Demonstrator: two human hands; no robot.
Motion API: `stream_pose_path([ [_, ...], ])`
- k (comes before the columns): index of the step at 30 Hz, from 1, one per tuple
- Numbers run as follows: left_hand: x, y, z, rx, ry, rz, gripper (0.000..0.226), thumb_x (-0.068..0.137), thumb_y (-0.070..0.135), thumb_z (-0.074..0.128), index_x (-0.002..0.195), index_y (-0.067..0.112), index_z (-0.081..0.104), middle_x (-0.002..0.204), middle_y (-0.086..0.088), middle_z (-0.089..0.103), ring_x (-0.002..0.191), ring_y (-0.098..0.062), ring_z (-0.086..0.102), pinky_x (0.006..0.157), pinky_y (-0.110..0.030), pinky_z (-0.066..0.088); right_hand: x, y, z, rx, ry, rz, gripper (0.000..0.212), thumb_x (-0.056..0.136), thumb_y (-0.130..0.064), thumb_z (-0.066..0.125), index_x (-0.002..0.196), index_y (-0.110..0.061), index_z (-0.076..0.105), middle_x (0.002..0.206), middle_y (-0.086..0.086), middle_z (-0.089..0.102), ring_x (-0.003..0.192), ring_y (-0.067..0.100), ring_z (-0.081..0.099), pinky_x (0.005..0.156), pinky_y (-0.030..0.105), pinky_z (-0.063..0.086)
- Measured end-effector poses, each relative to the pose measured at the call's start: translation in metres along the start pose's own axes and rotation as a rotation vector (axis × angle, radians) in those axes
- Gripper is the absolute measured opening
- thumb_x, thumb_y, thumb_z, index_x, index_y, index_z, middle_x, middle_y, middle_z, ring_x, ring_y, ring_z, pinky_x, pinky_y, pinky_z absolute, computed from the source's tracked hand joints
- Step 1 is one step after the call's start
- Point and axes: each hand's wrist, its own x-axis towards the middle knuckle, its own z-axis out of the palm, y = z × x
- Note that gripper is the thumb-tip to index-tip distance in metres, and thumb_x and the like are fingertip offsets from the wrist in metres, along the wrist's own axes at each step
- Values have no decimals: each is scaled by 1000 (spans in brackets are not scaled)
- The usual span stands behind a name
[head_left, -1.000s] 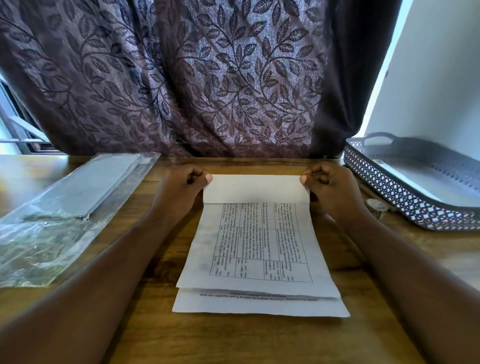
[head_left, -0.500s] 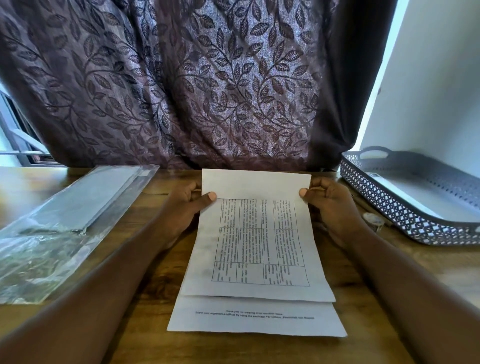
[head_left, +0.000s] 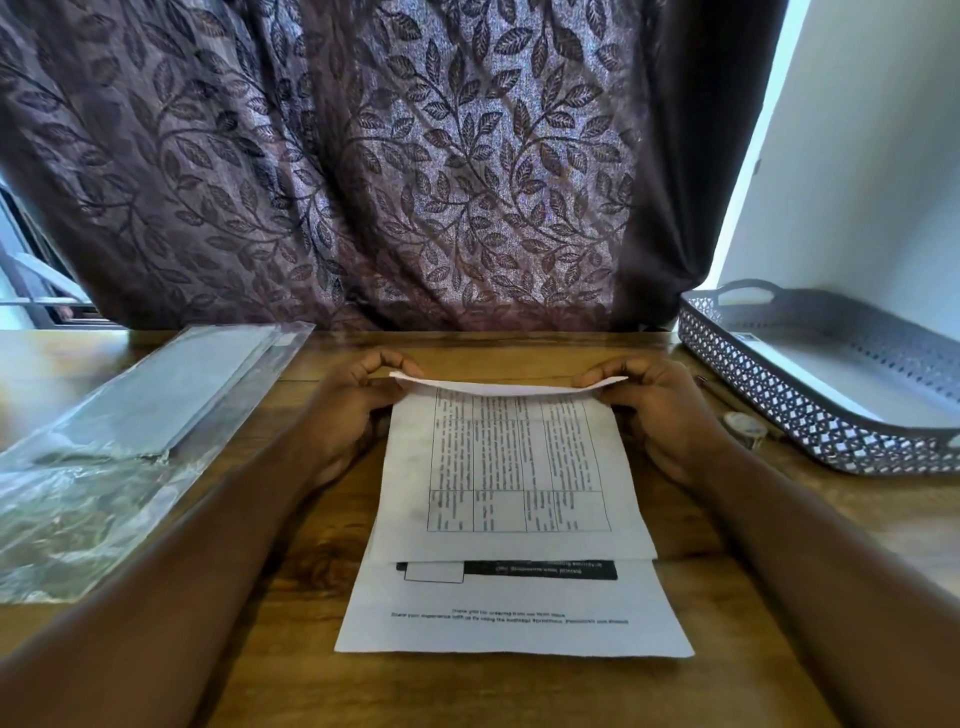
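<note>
A white printed sheet (head_left: 511, 467) with a ruled table lies in the middle of the wooden table (head_left: 291, 670). Its far part is folded over toward me, so the table print faces up and the near part with a black bar (head_left: 540, 570) and small text shows below. My left hand (head_left: 358, 400) pinches the far left corner of the sheet. My right hand (head_left: 654, 400) pinches the far right corner. Between them the far edge is raised off the wood and sags slightly in the middle.
A clear plastic sleeve (head_left: 119, 441) holding a grey flat pack lies at the left. A grey lattice tray (head_left: 810, 415) with a handle stands at the right, a small tape roll (head_left: 745, 426) beside it. A leaf-patterned curtain (head_left: 415, 171) hangs behind the table.
The far edge of the sheet, held higher half a second ago, has come down toward the table. More of the lower part, with the black bar, is uncovered. Both hands kept hold of the corners.
</note>
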Motion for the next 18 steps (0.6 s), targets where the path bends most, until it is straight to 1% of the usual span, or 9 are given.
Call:
stream_pose_path([
  [2,-1,2,-1,5,-2,-1,20,98,-2,50,92,5,68,92,-8,76,82,-21,75,62,-29,61,1,-1,2,-31,28,9,28,95,6,51,81,-2,74,98,16,76,90,32,72,80,45,60],
  [5,-2,2,-1,-15,-30,-13,33,100,0,38,89,0,69,92,-11,76,80,-21,74,64,-30,62,2,0,3,0,50,50,38,94,6,39,76,2,73,99,18,76,94,36,68,85,50,56],
  [7,-2,3,-1,-27,-28,-30,36,101,6,36,92,-2,70,96,-15,76,83,-24,74,64,-31,61,0,-1,2,-14,44,40,34,96,2,43,79,3,73,96,17,77,89,33,70,75,43,58],
  [9,-3,1,0,41,-12,-5,24,99,11,52,93,2,73,94,-12,77,82,-22,73,63,-28,60,-2,-2,2,-132,35,-30,21,95,-4,59,82,-5,75,86,11,77,74,19,71,59,28,56],
  [10,-3,0,0,92,-10,22,14,95,11,61,95,5,73,92,-9,77,81,-20,73,63,-27,59,-3,-1,2,-228,40,-80,14,92,-7,67,82,-10,75,83,6,76,70,14,70,58,26,57],
  [11,-2,-1,1,142,-16,47,10,90,9,67,97,8,73,91,-8,77,80,-18,72,66,-28,59,-3,-1,2,-324,51,-128,10,89,-9,72,83,-16,74,85,2,75,73,13,71,63,29,59],
  [13,1,-4,1,260,-12,73,19,86,10,73,103,16,74,94,-5,78,85,-18,73,76,-35,60,1,0,4,-471,93,-200,16,86,-10,76,84,-25,72,91,-5,74,84,15,70,77,37,61],
  [14,3,-5,1,335,4,88,20,85,13,75,104,19,75,95,-2,78,87,-18,73,81,-38,59,2,-1,5,-507,107,-226,17,85,-11,76,85,-27,71,92,-8,73,86,14,69,80,40,60],
  [18,4,-6,4,616,7,176,6,85,25,77,91,26,78,96,12,76,91,-9,69,86,-41,58,3,-3,11,-567,136,-277,22,83,-12,78,86,-33,69,90,-15,73,85,10,69,83,45,59],
])
